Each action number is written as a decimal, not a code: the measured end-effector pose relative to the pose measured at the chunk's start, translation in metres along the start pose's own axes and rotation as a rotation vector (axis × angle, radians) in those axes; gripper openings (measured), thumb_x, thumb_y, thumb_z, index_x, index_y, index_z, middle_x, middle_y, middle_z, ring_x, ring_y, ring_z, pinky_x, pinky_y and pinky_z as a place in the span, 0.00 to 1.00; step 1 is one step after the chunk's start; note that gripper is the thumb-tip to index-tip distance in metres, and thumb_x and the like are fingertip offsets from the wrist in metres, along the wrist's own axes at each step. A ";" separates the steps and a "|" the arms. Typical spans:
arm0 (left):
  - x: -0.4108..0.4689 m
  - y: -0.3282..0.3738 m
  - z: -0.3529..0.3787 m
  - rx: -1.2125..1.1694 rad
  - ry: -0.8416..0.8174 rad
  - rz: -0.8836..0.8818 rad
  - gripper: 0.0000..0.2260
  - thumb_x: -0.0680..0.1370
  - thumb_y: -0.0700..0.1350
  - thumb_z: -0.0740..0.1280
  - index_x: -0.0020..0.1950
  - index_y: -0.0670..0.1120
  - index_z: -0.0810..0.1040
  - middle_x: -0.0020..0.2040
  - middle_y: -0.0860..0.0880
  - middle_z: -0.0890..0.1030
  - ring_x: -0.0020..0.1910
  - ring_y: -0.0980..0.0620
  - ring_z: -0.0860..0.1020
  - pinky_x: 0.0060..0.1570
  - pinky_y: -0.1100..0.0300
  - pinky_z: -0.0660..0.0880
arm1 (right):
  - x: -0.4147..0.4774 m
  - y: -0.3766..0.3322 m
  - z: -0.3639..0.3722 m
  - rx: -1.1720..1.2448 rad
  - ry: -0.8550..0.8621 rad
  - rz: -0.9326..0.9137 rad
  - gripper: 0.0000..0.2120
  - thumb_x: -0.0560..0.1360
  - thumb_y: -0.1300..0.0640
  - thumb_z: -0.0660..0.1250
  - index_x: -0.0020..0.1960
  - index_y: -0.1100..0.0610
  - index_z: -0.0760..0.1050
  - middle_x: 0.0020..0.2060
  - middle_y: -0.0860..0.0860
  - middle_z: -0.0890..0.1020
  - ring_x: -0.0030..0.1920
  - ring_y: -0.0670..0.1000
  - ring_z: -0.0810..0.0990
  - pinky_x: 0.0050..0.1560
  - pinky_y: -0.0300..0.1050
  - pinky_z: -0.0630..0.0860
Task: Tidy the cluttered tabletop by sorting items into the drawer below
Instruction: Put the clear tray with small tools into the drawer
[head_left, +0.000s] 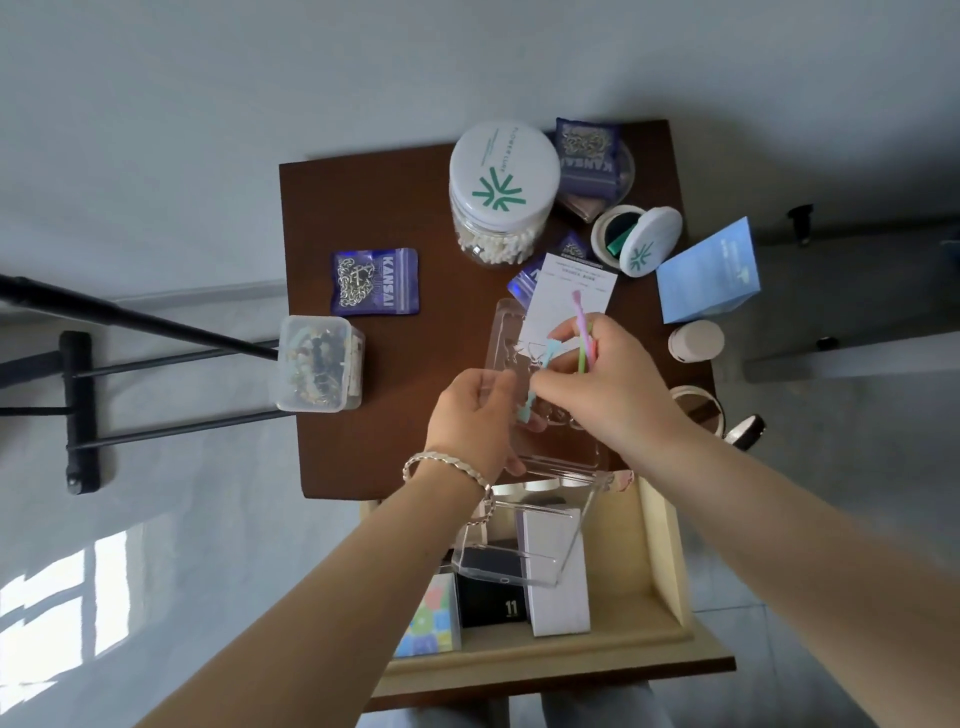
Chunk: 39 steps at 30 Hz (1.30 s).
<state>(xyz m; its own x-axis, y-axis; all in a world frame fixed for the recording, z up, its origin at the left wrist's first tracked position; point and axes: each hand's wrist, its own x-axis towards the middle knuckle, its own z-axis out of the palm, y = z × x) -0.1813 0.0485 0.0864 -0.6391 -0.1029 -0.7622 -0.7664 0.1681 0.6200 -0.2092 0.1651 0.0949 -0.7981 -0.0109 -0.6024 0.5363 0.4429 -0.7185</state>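
Note:
A clear plastic tray (563, 457) lies at the front of the brown tabletop (363, 208). My left hand (475, 421) grips its left side. My right hand (605, 379) holds several thin pastel sticks (584, 332), pink, green and blue, over the tray. Below the tabletop the drawer (660, 545) stands pulled out. It holds a white box (558, 597), a black box (491, 597), a colourful box (431, 618) and a clear case (519, 561). On the table rest a cotton-swab jar (501, 192), purple zip bags (375, 280) and a clear bead box (318, 364).
A small open white pot (636, 239), a blue box (709, 275), a paper card (571, 291), a small white jar (696, 340) and a round container (698, 405) crowd the table's right side. A black stand (83, 410) is on the floor at the left.

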 end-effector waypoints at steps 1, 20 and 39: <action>-0.001 0.000 0.001 -0.001 -0.001 -0.002 0.07 0.80 0.47 0.58 0.49 0.45 0.73 0.25 0.55 0.79 0.15 0.58 0.69 0.19 0.67 0.70 | 0.000 0.002 0.001 -0.005 0.002 -0.018 0.14 0.70 0.61 0.68 0.53 0.51 0.71 0.32 0.44 0.74 0.30 0.42 0.73 0.31 0.32 0.71; -0.015 -0.018 -0.004 0.019 -0.161 0.012 0.10 0.76 0.43 0.66 0.57 0.43 0.75 0.35 0.52 0.82 0.18 0.59 0.70 0.21 0.67 0.70 | 0.001 0.026 -0.009 -0.117 -0.031 -0.099 0.09 0.72 0.54 0.70 0.50 0.56 0.81 0.35 0.42 0.77 0.37 0.40 0.76 0.30 0.23 0.69; -0.017 -0.027 -0.014 0.020 -0.153 -0.098 0.06 0.77 0.45 0.65 0.50 0.43 0.78 0.30 0.49 0.82 0.15 0.59 0.68 0.16 0.69 0.64 | 0.007 0.034 0.004 -0.164 -0.184 -0.039 0.09 0.72 0.51 0.69 0.47 0.56 0.77 0.35 0.44 0.77 0.36 0.42 0.77 0.29 0.27 0.68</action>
<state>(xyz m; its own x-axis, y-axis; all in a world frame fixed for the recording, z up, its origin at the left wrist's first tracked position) -0.1507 0.0324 0.0856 -0.5434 0.0305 -0.8389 -0.8218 0.1847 0.5390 -0.1953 0.1769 0.0650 -0.7461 -0.1870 -0.6391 0.4421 0.5786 -0.6854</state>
